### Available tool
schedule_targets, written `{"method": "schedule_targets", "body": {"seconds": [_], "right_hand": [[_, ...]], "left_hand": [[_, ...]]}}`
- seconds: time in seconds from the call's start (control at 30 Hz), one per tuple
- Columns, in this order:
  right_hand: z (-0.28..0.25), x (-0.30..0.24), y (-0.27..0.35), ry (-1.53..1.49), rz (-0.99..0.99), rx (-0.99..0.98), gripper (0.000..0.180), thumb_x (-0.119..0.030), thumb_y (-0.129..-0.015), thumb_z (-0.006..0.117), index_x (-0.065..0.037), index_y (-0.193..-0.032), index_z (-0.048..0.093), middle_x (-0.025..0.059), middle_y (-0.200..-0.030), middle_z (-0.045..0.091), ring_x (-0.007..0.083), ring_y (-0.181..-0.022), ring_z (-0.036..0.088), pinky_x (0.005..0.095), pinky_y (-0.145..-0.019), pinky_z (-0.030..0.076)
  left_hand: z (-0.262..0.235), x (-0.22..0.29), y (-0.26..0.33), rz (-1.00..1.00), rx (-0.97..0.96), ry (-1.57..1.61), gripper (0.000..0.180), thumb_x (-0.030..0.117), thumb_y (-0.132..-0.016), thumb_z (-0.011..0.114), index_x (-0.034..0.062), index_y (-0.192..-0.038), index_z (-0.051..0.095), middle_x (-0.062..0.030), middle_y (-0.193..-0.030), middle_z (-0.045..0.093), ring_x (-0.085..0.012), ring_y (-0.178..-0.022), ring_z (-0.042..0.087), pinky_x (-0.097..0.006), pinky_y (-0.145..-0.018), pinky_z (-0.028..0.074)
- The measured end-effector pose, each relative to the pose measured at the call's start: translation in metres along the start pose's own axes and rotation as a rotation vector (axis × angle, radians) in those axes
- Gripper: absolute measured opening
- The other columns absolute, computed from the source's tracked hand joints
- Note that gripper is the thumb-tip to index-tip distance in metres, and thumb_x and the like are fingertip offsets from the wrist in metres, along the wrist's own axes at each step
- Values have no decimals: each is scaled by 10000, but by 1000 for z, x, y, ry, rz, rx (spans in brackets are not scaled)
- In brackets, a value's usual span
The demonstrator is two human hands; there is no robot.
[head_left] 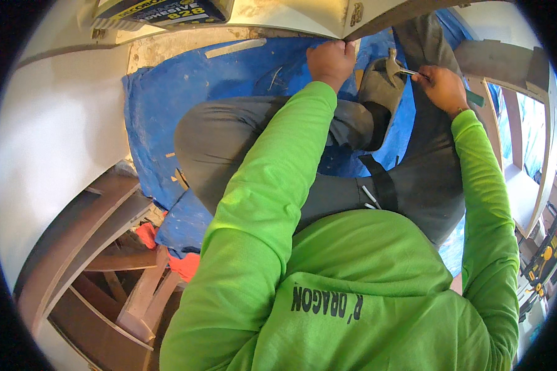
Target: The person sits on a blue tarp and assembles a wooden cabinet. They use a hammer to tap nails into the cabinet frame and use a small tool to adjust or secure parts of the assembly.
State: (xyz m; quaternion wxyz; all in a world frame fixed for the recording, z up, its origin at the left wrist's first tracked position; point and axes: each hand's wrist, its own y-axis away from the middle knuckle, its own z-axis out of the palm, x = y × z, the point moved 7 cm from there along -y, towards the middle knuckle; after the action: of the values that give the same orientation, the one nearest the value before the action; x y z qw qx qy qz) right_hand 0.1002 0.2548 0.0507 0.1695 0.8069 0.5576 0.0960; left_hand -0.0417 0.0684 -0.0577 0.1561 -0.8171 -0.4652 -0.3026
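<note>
My right hand (445,89) is wrapped round the handle of a claw hammer (392,66). The hammer's metal head points left, above my shoe, and the green end of its grip sticks out past my palm. My left hand (332,63) is closed, with its fingertips up against the lower edge of a pale wooden panel (291,17). Whatever those fingers pinch, if anything, is too small or hidden to tell. Both my arms wear bright green sleeves.
A blue tarp (167,99) covers the floor under my folded legs. On the panel stands a dark adhesive tin (167,13). Curved brown wooden pieces (86,241) are piled at lower left. A wooden frame (507,65) stands at right. A pale strip (235,48) lies on the tarp.
</note>
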Motion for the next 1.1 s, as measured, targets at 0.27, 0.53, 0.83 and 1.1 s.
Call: {"method": "schedule_targets", "body": {"seconds": [0.27,0.53,0.83,1.1], "right_hand": [[3,2,1,-33,29,8,330,-424,-903,619,-118,-975,721,179,-907,691,401,-894,650,498,-765,502],[2,-2,-1,5,-15,8,327,-427,-908,612,-125,-966,721,191,-917,688,414,-905,644,512,-769,496],[6,5,1,3,7,49,303,-404,-909,625,-119,-964,712,164,-882,683,389,-868,646,493,-736,490],[0,-4,0,-3,23,0,320,-407,-903,609,-115,-969,722,172,-946,692,403,-909,649,504,-779,502]], "left_hand": [[9,-5,2,-74,106,156,427,433,-920,540,66,-787,715,-207,-759,668,-427,-725,636,-524,-669,498],[12,-6,5,-101,75,236,429,437,-919,551,63,-796,720,-211,-769,663,-429,-733,633,-523,-659,491],[11,-6,5,-156,75,328,374,383,-911,589,41,-823,710,-200,-767,675,-407,-693,636,-511,-610,477],[83,14,21,-946,-264,2018,155,216,-974,495,100,-1004,593,-31,-854,640,-189,-673,537,-357,-615,429]]}}
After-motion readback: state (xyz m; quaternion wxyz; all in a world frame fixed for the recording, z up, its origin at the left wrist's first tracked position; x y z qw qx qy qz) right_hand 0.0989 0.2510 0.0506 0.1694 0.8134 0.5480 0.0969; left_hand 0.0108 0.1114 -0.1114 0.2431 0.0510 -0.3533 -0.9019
